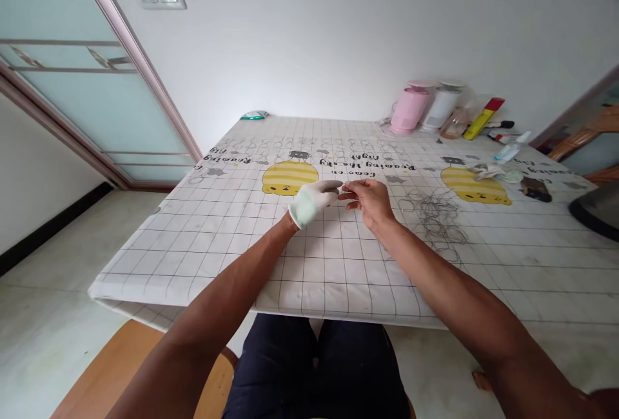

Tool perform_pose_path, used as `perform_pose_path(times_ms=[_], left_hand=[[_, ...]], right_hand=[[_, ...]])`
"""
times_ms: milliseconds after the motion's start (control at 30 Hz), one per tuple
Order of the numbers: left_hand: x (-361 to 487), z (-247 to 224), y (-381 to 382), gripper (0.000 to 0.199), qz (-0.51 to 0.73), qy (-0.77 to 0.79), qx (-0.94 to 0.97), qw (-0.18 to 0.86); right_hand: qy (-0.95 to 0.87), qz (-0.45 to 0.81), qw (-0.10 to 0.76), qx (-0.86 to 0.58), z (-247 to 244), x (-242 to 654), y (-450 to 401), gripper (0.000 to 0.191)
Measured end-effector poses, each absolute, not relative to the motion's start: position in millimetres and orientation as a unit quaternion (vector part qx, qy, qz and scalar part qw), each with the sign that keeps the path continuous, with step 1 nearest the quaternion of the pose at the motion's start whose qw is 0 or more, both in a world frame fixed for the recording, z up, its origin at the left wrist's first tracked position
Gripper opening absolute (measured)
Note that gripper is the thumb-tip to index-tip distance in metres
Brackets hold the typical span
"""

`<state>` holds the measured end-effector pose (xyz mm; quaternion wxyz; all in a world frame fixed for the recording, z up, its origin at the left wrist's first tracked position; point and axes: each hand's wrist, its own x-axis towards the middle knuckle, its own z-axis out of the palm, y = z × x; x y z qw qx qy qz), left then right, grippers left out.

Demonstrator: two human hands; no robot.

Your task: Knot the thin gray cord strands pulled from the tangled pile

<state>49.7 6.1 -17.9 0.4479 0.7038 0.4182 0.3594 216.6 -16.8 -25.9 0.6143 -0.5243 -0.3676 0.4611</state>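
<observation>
My left hand [315,201], in a pale knit glove, meets my bare right hand [368,200] above the middle of the table. The fingertips of both hands are pinched close together. Whatever sits between them is too small or thin to make out. Right of my right hand lies a loose tangle of thin dark wire loops [438,216]. Farther back, several similar wire rings [285,144] are spread in rows across the tablecloth [232,238], which has a grid and yellow cartoon prints.
Along the back right stand a pink cylindrical device [410,109], a white one [441,108] and a yellow-red box [483,118]. A crumpled glove [500,173] and a clear bottle [512,147] lie at right. A green packet [254,115] rests at the far left corner.
</observation>
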Motion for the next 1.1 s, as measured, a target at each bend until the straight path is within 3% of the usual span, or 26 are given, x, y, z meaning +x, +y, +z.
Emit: perform_pose_path(times_ms=[133, 267, 333, 467, 533, 700, 1100], left_hand=[[59, -23, 1, 0.041, 0.343, 0.409, 0.790, 0.302], [63, -33, 3, 0.027, 0.362, 0.410, 0.795, 0.263], [62, -36, 7, 0.019, 0.388, 0.432, 0.761, 0.289], [55, -34, 16, 0.020, 0.419, 0.478, 0.660, 0.401], [50, -30, 19, 0.023, 0.414, 0.471, 0.632, 0.455], [49, -27, 16, 0.020, 0.344, 0.444, 0.674, 0.479], [50, -25, 8, 0.025, 0.276, 0.445, 0.666, 0.532]], right_hand=[[-0.361, 0.457, 0.609, -0.537, -31, 218, -12, 0.013], [-0.353, 0.470, 0.600, -0.543, -36, 215, -10, 0.012], [-0.356, 0.492, 0.586, -0.537, -37, 214, -11, 0.012], [-0.420, 0.580, 0.478, -0.508, -35, 225, -12, 0.013], [-0.481, 0.565, 0.434, -0.511, -29, 237, -12, 0.020], [-0.591, 0.457, 0.477, -0.463, -18, 258, -15, 0.033], [-0.621, 0.424, 0.505, -0.422, -28, 242, -21, 0.033]])
